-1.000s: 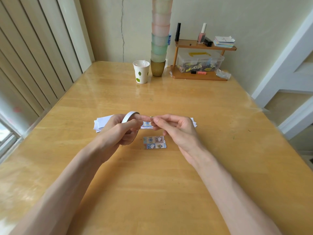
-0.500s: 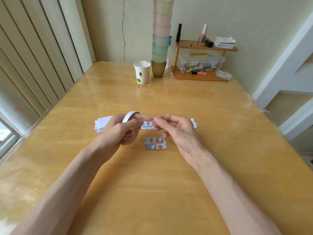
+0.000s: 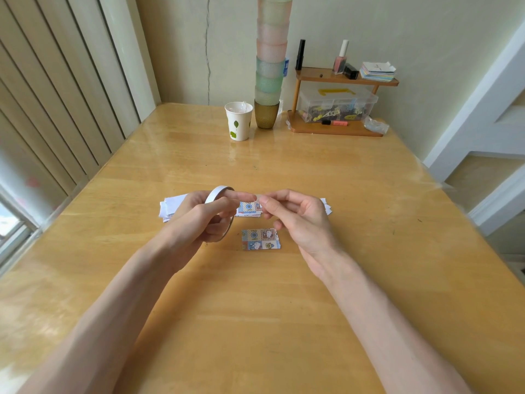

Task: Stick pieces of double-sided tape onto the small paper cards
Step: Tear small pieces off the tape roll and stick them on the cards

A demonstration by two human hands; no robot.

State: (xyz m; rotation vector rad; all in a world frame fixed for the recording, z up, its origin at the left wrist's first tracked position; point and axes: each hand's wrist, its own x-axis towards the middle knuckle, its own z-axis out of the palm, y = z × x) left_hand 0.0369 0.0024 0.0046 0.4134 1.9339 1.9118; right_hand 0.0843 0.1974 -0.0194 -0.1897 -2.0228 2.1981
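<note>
Left hand (image 3: 203, 220): fingers and thumb are curled round the tape roll (image 3: 218, 192), which stands on edge above the table (image 3: 255, 322). Held this way, the roll's free side faces the other hand.
Right hand (image 3: 299, 220): thumb and forefinger are pinched together just beside the roll, with the other fingers loosely bent. They seem to grip the tape end (image 3: 257, 199), though the strip is too thin to make out clearly.
Patterned card (image 3: 260, 239): lies flat and alone near the middle of the table, just on the near side of both hands. It is probably set apart as the one to be taped next.
Card row (image 3: 173, 207): overlapping cards lie in a line behind the hands, white backs showing at the left end and a patterned face between the hands. They are close enough to reach without leaning.
Step in hand: judged to be drawing off a short length of tape before tearing it.
Next move: calls for a steady pull with the roll held firm, then a clean tear.
Risk: the sticky strip may fold onto itself or cling to the fingertips.
Far edge: a paper cup (image 3: 239, 120), a tall stack of cups (image 3: 270, 66) and a small wooden shelf (image 3: 341, 130) stand well apart from the work.
</note>
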